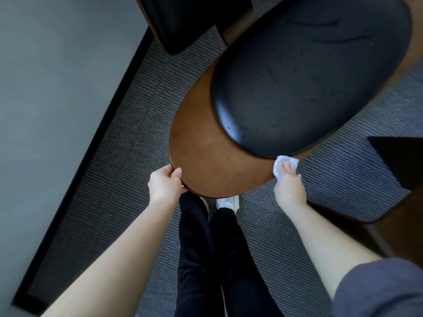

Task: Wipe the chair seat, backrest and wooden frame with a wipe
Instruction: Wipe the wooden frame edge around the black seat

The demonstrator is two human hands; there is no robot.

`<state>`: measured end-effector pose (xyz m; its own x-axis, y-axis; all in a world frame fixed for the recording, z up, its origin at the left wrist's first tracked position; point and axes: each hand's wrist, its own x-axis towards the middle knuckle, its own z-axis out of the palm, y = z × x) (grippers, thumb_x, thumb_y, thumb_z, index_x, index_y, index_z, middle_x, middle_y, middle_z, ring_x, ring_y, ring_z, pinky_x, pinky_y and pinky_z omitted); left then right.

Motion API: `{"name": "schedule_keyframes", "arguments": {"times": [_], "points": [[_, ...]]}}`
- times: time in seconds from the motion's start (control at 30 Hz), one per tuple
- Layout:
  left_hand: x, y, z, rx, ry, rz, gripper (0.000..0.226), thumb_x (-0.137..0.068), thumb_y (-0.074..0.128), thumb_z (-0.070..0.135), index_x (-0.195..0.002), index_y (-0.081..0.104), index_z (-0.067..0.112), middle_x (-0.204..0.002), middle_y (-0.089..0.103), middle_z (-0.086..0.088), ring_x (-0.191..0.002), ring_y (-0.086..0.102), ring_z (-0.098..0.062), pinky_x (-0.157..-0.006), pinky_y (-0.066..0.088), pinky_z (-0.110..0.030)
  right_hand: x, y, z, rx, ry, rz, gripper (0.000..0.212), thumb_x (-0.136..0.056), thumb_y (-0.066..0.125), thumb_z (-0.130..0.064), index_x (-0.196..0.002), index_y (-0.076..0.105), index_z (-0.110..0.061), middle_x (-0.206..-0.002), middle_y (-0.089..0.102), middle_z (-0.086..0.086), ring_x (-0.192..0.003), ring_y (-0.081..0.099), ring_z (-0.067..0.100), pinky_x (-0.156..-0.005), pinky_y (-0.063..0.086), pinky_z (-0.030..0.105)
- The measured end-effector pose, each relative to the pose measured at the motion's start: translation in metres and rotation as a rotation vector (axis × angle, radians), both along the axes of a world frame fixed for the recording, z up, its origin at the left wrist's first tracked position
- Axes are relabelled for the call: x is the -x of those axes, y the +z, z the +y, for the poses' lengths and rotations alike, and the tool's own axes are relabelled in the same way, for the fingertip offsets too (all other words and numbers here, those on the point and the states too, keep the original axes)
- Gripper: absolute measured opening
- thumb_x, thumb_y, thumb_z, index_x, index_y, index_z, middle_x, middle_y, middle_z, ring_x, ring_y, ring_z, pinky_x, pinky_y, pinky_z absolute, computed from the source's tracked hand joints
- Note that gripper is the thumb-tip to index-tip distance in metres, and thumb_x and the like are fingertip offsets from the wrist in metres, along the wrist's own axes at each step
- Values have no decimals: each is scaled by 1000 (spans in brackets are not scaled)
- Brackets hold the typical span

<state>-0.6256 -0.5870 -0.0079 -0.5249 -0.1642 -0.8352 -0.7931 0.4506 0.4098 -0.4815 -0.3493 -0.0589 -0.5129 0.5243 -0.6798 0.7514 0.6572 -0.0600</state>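
A chair stands in front of me with a black cushioned pad (306,74) set on a curved brown wooden shell (206,156). Small droplets speckle the black pad. My left hand (166,183) grips the near left edge of the wooden shell, thumb on top and fingers curled under. My right hand (288,179) presses a white wipe (286,162) against the wood at the right edge, just below the black pad's lower rim. Most of the wipe is covered by my fingers.
Striped grey carpet (128,156) covers the floor. A grey wall with a black skirting (75,156) runs along the left. Another black and wood chair part (183,21) sits at the top, and dark furniture (398,161) at the right. My legs and white shoes (227,201) stand under the shell.
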Motion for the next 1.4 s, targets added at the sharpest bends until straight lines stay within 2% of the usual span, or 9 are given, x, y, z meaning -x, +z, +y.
{"name": "schedule_keyframes", "arguments": {"times": [0.1,0.17,0.27,0.37,0.53,0.7,0.93,1.1,1.4], "points": [[3,3,1,7,-40,-7,24,-101,49,12,-118,65,16,-94,69,3,-89,71,-22,-60,56,-17,2,-3,6,-33,-73,-32,48,-87,53,5,-132,43,-9,-142,35,7,-118,48,36,-80,45,39],[5,4,2,9,-48,-21,24,-101,49,13,-118,66,16,-93,69,4,-86,72,-22,-68,58,-22,6,2,-11,-57,-41,-20,46,-86,48,6,-129,45,-9,-133,41,13,-110,49,37,-78,44,40],[8,4,4,19,-33,-44,25,-101,49,12,-121,64,13,-93,68,3,-88,72,-24,-75,58,-29,23,14,-64,119,71,136,63,-80,40,14,-138,41,-11,-141,39,14,-120,44,37,-94,38,41],[11,7,6,11,-11,-78,28,-101,49,9,-126,60,7,-96,67,-2,-95,70,-28,-65,57,-26,41,23,-94,265,169,223,68,-85,41,13,-147,33,-13,-156,24,4,-147,14,21,-118,10,39],[17,8,4,1,3,-127,30,-100,51,7,-129,58,2,-101,67,-8,-98,68,-30,-78,59,-36,15,22,-74,0,-30,-47,62,-92,46,1,-149,26,-13,-157,22,3,-146,13,17,-120,6,45],[27,11,-1,-37,12,-221,28,-96,57,5,-124,59,0,-107,67,-12,-87,68,-23,-65,57,-27,81,37,-122,283,14,145,61,-87,41,8,-144,33,-13,-155,23,3,-146,15,24,-118,8,35],[86,0,-1,-48,-98,-291,37,-94,59,1,-130,53,-7,-120,64,-23,-99,68,-32,-77,56,-34,66,39,-110,9,-234,-81,52,-94,35,2,-144,31,-11,-154,24,7,-142,22,25,-117,19,35],[117,-19,1,-60,-204,-330,32,-94,60,1,-124,55,-7,-100,68,-17,-83,70,-25,-68,58,-31,144,36,-139,278,-82,120,58,-91,38,5,-146,28,-10,-157,19,7,-143,18,29,-112,19,31],[142,-48,9,-120,-245,-352,23,-95,58,5,-117,60,-3,-87,69,-11,-76,69,-19,-56,59,-24,203,-6,-128,154,112,41,61,-97,36,-7,-153,12,-9,-161,12,9,-148,7,22,-120,-3,47]]}}
